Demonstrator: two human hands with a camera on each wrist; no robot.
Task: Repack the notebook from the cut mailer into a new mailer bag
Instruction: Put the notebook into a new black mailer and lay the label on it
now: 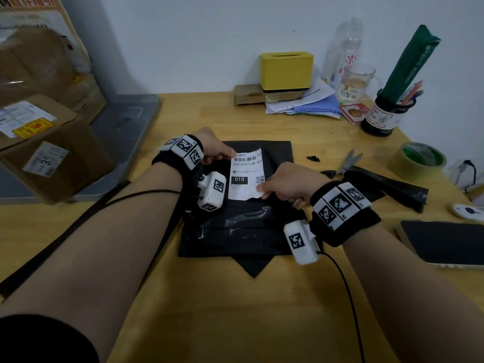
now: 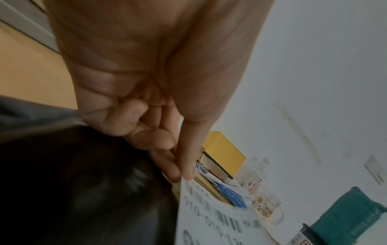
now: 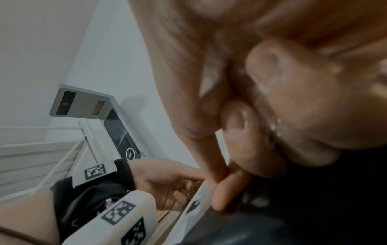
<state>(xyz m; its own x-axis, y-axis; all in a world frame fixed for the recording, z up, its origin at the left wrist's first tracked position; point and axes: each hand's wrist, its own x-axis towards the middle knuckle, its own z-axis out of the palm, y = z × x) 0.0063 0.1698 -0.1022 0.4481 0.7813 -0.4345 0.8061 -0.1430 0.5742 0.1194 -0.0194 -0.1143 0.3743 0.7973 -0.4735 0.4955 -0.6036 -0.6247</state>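
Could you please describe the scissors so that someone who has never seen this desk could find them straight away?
On the wooden desk, look right of the black mailer in the middle. The scissors lie there, beside black offcuts and left of the green tape roll. They are the only metal tool, blades open in a V.

Both bare forearms reach forward, each wrist in a black band with white marker blocks, the left hand (image 1: 209, 149) pinching the white printed shipping label (image 1: 246, 176) at its top corner, the right hand (image 1: 290, 183) pinching its lower corner
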